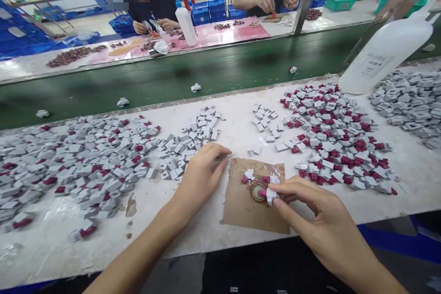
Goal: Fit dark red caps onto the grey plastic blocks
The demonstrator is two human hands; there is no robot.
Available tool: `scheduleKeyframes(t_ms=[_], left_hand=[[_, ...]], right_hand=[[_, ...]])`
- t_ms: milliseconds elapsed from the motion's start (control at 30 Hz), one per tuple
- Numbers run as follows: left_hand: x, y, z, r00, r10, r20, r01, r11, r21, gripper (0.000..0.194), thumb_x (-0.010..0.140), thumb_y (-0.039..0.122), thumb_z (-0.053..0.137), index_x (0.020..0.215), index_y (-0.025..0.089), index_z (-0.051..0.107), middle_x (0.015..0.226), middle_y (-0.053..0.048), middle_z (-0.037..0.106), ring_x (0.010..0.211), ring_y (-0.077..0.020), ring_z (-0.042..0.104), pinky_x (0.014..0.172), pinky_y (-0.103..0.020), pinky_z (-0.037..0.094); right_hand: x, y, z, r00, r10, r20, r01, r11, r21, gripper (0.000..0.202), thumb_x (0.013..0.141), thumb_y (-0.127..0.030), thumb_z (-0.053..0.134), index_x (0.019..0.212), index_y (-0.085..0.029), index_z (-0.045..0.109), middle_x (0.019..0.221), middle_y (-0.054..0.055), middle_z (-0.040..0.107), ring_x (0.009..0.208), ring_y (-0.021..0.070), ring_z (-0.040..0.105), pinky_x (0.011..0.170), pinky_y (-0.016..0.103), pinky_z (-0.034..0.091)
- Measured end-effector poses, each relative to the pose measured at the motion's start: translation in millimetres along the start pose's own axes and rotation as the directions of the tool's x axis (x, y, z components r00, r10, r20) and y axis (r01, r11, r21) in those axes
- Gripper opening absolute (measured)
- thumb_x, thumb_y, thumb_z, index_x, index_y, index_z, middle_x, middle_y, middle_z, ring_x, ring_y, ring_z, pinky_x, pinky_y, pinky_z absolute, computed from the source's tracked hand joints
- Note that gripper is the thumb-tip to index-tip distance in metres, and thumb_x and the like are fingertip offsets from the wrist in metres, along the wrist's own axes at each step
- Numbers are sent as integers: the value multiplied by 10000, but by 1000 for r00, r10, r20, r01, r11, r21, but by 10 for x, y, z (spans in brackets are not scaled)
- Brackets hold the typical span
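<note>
My right hand point(312, 213) pinches a small grey part with a magenta core point(271, 194) over a small round dish point(257, 190) on a brown cardboard pad point(241, 204). Two similar parts point(248, 175) lie on the pad beside the dish. My left hand point(200, 179) rests palm down at the pad's left edge, its fingertips on a pile of plain grey parts point(188, 142); whether it grips one is hidden.
Large heaps of grey and magenta parts lie left point(72, 165) and right point(334, 142). A white plastic bottle point(386, 53) leans at the right. A green conveyor belt point(165, 78) carries stray parts. Other people work at the far bench point(213, 36).
</note>
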State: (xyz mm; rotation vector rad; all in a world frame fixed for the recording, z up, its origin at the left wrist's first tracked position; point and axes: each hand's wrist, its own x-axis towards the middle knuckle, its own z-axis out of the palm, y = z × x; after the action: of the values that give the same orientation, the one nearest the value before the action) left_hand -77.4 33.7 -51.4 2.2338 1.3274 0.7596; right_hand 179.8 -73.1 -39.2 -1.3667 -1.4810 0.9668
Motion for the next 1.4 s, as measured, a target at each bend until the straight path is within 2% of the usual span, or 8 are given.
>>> scheduleKeyframes(t_ms=[300,500,600,733,833,1033,1200,1400], left_hand=[[45,52,-152,964,-231,130,217,970,113,177,1049,229,649,1168,192,775,1145,-102,777,876,-260,736,873,-419,618],[265,168,-337,887,-396,236,361,915,179,168,1000,325,706,1045,213,822,1027,-95,814,898,-297,744,853,-428,606],[320,226,-352,892,-394,221,390,918,62,213,1017,430,706,1046,247,811,906,-62,816,818,-287,750,784,-422,606],[355,338,-224,911,-318,264,399,843,-360,205,975,408,803,1083,235,783,873,-53,826,746,-251,784,736,-401,656],[365,460,-73,910,-273,311,412,663,-625,321,936,374,893,1193,209,795,1035,-90,850,875,-263,850,838,-415,705],[350,665,138,873,-237,427,487,364,-794,364,919,367,961,1202,179,830,993,-100,875,995,-287,866,944,-425,708],[349,704,193,881,-186,435,473,331,-816,303,951,347,945,1198,200,848,1193,-107,890,1054,-276,864,1009,-432,701],[361,688,220,893,-149,425,449,351,-822,269,956,331,938,1176,201,854,1217,-104,886,1131,-296,856,1065,-467,703]], right_hand=[[-3,84,-67,982,181,-48,-171,972,158,163,998,-470,877,1119,-375,930,1077,40,874,949,227,837,827,289,703],[169,101,-119,916,395,-64,-303,789,534,315,850,-532,1010,1066,-314,940,1037,55,893,915,241,862,886,341,715],[236,99,-111,899,438,-15,-305,649,697,274,844,-458,1025,1055,-308,934,1037,43,891,1024,263,874,936,356,708],[303,96,-117,910,410,54,-296,554,779,208,859,-376,1014,1043,-327,929,1084,28,902,1160,298,868,1052,444,702],[344,88,-127,923,385,22,-266,593,760,215,837,-390,1032,1015,-328,929,1093,29,911,1187,294,864,1177,504,649],[401,68,-81,941,316,-122,-136,682,719,253,809,-431,1056,996,-313,931,1090,38,915,1110,274,868,1141,502,675],[439,60,-36,950,273,-149,-98,719,688,234,838,-440,1033,1002,-309,929,1091,38,904,1081,264,854,1088,477,687],[448,83,-33,952,256,-170,-95,771,629,229,863,-450,1002,1020,-301,926,1110,56,909,1111,297,857,1063,497,696]])
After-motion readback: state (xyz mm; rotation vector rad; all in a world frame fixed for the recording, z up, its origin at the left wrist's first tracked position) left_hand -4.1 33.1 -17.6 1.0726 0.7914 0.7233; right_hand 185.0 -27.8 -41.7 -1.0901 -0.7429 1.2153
